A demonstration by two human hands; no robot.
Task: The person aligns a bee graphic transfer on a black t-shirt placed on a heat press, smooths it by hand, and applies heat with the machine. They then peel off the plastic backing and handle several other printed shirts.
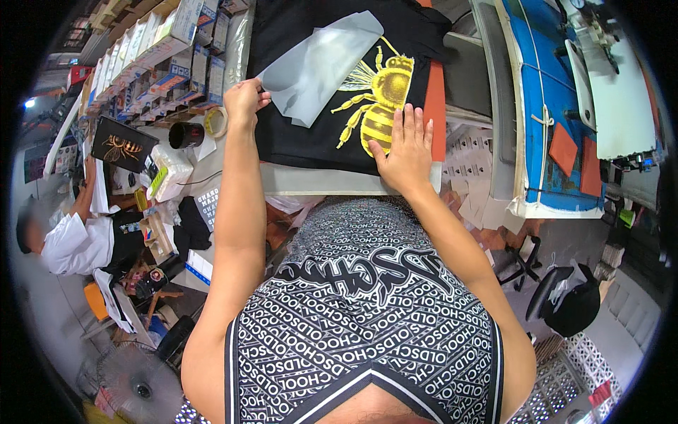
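Observation:
A black T-shirt (304,145) lies flat on the board in front of me, with a yellow bee print (378,116) on it. My left hand (245,101) pinches the left edge of a translucent transfer film (321,67). That film is lifted and tilted over the shirt, and it hides part of the bee's left wing. On the lower right of the bee rests my right hand (407,148), flat with the fingers stretched, touching the print and the cloth. An orange-red pad (436,106) shows under the shirt's right side.
Boxes (159,53) are stacked at the far left, near a black mug (186,134) and a tape roll (215,121). A person (81,240) in a white top sits at the left. On the right stands a blue-topped table (540,106); a black chair (565,300) is behind it.

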